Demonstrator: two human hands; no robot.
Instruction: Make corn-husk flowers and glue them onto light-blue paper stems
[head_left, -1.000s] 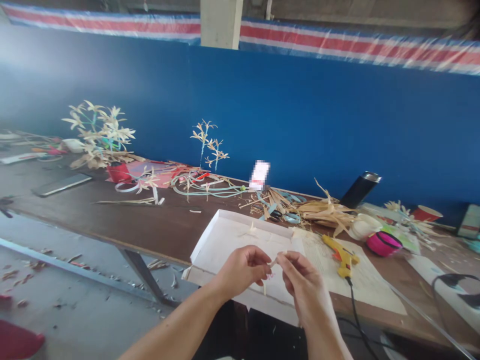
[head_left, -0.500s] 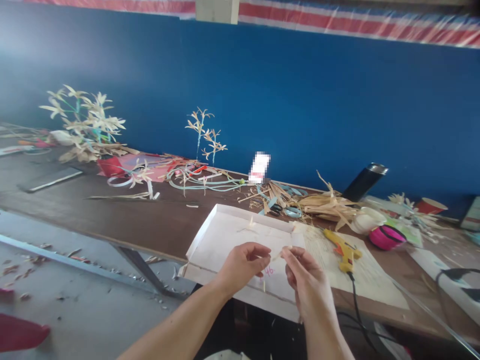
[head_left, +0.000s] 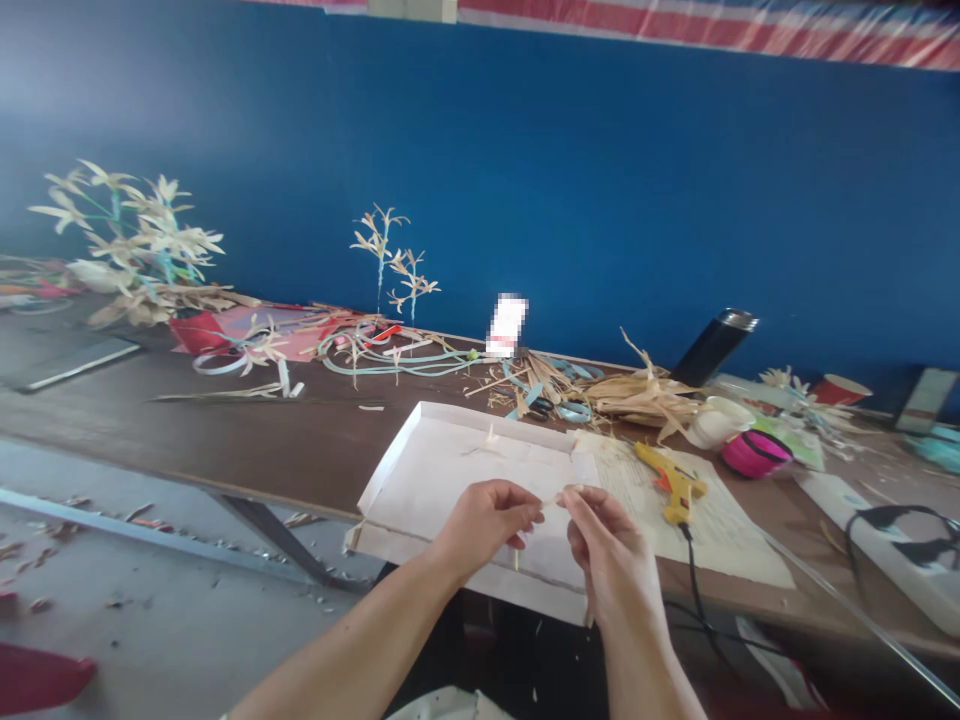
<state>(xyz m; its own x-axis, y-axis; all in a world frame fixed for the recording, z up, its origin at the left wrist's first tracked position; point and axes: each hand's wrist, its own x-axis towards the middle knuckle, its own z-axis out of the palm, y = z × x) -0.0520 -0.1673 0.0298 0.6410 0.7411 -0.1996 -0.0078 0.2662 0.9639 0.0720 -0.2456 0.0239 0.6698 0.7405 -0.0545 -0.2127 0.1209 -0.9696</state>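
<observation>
Over a shallow white cardboard box lid (head_left: 420, 480), both of my hands work close together. My left hand (head_left: 484, 530) is closed, its thumb and forefinger pinching one end of a thin pale strip (head_left: 551, 502). The other end sits between the pinched fingertips of my right hand (head_left: 611, 535). Most of the strip is hidden by the fingers. In the lid lies a small pale husk piece with thin points (head_left: 489, 440). Below my left fingers another narrow pale piece (head_left: 516, 560) shows at the lid's near edge.
A yellow glue gun (head_left: 679, 490) lies on a written paper sheet (head_left: 739, 540) at right. Behind are dried husks (head_left: 637, 395), a black flask (head_left: 716, 345) and a pink pouch (head_left: 757, 453). Husk flowers (head_left: 150, 225) stand far left. A white power strip (head_left: 877, 540) lies right.
My fingertips have drawn slightly closer together around the thin strip. The whole view has shifted, so the table things appear a little further left and higher.
</observation>
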